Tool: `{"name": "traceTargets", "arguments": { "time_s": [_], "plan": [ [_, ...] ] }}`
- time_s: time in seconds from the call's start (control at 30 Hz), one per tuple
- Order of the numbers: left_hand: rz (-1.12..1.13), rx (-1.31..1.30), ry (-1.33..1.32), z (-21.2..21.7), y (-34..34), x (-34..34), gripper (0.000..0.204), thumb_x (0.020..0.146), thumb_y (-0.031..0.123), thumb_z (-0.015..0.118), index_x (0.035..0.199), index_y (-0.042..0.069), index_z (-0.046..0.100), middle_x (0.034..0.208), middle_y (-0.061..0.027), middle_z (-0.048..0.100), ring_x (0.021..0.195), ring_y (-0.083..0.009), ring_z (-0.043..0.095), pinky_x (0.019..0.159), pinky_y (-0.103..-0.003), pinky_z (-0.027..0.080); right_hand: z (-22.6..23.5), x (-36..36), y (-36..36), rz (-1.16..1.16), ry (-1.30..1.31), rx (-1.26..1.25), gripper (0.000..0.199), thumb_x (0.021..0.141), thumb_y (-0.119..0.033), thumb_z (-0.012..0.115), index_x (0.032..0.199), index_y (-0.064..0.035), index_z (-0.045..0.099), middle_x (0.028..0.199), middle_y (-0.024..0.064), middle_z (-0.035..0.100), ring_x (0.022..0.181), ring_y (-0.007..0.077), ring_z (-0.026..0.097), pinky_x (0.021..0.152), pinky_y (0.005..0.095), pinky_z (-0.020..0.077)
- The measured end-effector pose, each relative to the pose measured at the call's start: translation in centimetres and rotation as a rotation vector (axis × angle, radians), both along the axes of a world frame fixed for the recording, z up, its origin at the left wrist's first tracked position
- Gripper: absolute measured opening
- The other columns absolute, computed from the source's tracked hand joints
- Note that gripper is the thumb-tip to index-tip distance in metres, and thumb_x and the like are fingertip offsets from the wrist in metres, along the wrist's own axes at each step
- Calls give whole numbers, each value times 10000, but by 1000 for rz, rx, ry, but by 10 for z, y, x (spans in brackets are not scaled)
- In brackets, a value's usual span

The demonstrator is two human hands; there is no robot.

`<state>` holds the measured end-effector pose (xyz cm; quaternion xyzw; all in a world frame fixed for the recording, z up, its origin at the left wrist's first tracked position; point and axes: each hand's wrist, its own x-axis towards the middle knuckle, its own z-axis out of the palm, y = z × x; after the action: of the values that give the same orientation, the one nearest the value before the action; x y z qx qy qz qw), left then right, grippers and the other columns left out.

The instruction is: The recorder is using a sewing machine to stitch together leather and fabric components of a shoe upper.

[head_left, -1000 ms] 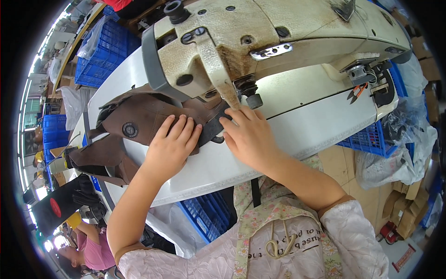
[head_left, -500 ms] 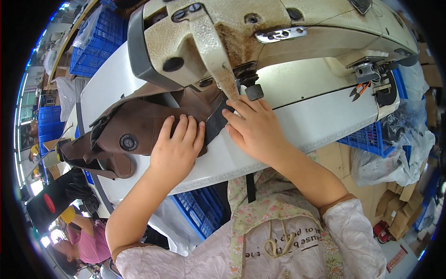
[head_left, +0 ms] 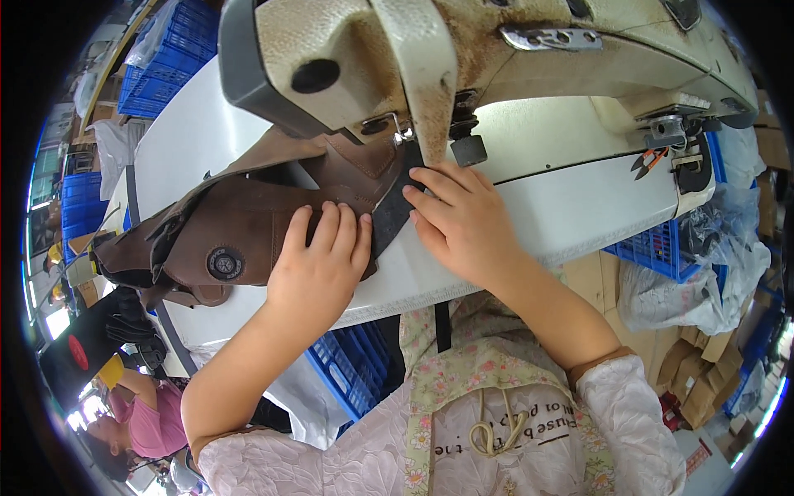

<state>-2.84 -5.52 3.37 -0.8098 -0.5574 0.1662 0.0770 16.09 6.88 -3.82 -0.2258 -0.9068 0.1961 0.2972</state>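
A brown leather boot upper [head_left: 236, 219] with a round black badge lies on the white table, its right end under the head of a cream sewing machine [head_left: 513, 78]. Along that end runs a black strip [head_left: 392, 217], beside a dark round knob on the machine. My left hand [head_left: 318, 252] rests with bent fingers over the upper's near edge; its thumb is hidden. My right hand [head_left: 459, 223] has its fingers stretched and a little spread, tips touching the strip's right edge close below the machine's metal arm. The needle is hidden behind that arm.
Orange-handled snips [head_left: 649, 161] hang at the machine's right end. Blue crates [head_left: 169, 62] stand at the far left, another blue crate [head_left: 351, 372] below the table's front edge. Plastic bags [head_left: 686, 285] lie at the right. A person in pink [head_left: 157, 422] sits at lower left.
The view has shifted, so the machine head looms larger. The upper's left end sits slightly farther left and higher in the picture. Both hands keep nearly the same places on the work.
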Motion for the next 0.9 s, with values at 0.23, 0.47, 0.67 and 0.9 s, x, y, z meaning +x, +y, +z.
{"name": "traceTargets", "arguments": {
  "time_s": [0.23,0.47,0.67,0.9],
  "plan": [
    [22,6,7,-1,0,8,714,660,199,732,1338,23,594,1288,-172,601,1245,-313,542,1083,-522,371,-3,3,2,-7,20,-22,236,821,-130,700,1027,-16,717,1190,126,652,1171,304,575,977,441,486],
    [41,8,9,0,1,10,738,646,199,742,1347,26,590,1293,-175,598,1256,-299,542,1075,-519,374,-6,5,3,-6,25,-37,242,820,-127,701,1040,-27,719,1205,121,654,1190,303,572,982,438,482],
    [46,1,1,0,1,10,745,644,205,748,1349,26,587,1291,-175,595,1271,-296,532,1081,-520,367,-4,5,4,2,9,-14,257,820,-136,703,1053,-28,716,1212,121,649,1189,304,569,990,441,479],
    [46,-11,-11,-1,0,8,739,652,208,744,1346,13,581,1292,-178,591,1281,-296,522,1085,-521,365,-4,5,2,5,-11,5,276,816,-145,706,1066,-30,711,1203,114,644,1186,312,564,996,448,477]
  ]
}}
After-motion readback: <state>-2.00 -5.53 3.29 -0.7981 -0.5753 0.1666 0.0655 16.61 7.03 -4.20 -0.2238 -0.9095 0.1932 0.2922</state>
